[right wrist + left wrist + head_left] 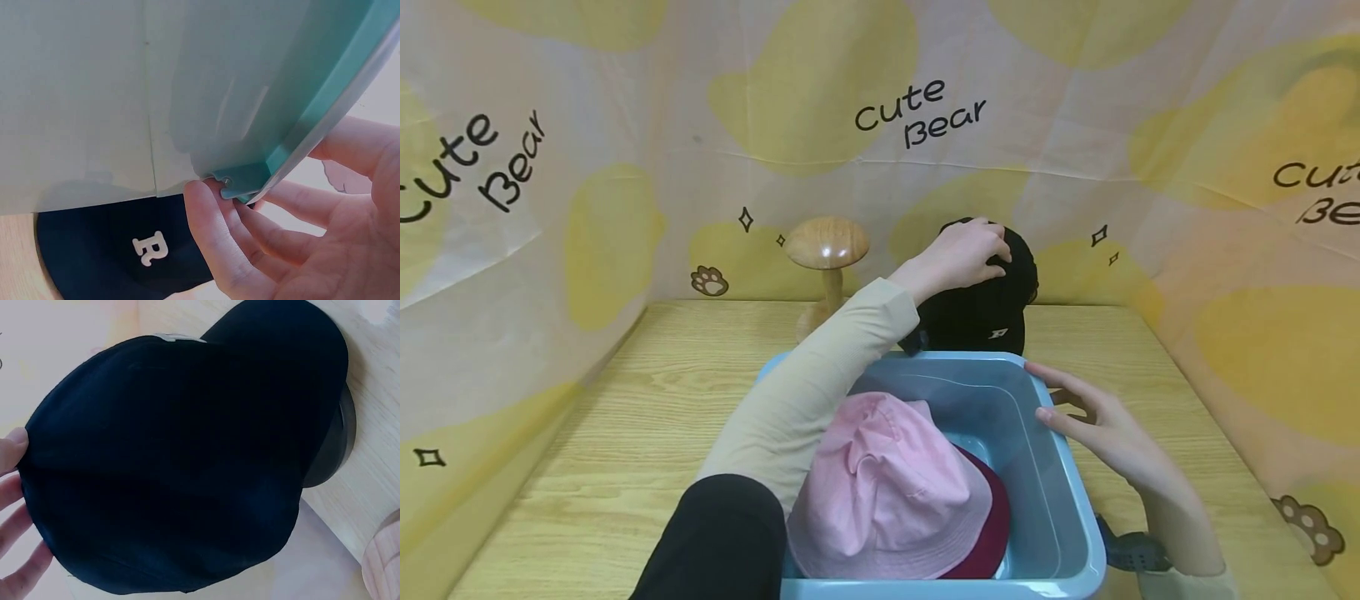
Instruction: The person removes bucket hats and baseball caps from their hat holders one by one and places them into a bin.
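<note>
My left hand (962, 254) reaches across to the back and grips the top of a black baseball cap (981, 312). In the left wrist view the thumb and fingers pinch the crown of the cap (169, 469). White lettering (150, 248), an R, shows on the cap's front in the right wrist view. My right hand (1105, 429) holds the far right corner of a blue plastic tub (1078, 508), fingers and thumb at its rim. Inside the tub lies a pink bucket hat (887, 492), over a burgundy hat (997, 533) whose brim sticks out on the right.
A mushroom-shaped wooden stand (827, 243) rises behind the tub, left of the cap, partly covered by the left sleeve. Below the cap's brim a dark rounded edge (340, 450) shows. The wood-grain table (625, 417) is enclosed by patterned cloth (820, 108).
</note>
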Available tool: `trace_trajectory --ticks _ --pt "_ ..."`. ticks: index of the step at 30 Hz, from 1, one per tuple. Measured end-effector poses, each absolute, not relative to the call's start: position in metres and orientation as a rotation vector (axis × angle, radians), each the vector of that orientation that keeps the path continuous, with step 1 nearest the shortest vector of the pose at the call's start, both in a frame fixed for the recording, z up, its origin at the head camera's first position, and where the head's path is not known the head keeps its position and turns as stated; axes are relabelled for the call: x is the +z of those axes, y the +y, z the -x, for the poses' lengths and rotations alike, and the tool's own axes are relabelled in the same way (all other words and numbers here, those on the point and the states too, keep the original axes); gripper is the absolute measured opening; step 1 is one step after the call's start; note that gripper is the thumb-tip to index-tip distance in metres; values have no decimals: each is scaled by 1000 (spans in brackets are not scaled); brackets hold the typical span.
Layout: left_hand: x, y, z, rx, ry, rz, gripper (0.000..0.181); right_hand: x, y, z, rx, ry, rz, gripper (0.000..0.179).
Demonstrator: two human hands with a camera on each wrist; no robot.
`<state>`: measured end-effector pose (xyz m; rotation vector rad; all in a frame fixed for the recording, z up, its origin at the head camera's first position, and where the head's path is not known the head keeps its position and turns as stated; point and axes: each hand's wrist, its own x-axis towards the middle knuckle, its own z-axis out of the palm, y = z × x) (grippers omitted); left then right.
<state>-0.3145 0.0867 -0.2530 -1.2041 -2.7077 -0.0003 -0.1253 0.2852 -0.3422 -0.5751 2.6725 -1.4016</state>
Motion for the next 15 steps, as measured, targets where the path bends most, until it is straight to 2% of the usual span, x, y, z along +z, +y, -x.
trace_trajectory --ticks 15 --pt "-249 84 311 -46 -2712 1184 29 -340 284 123 -1392 2679 559 54"
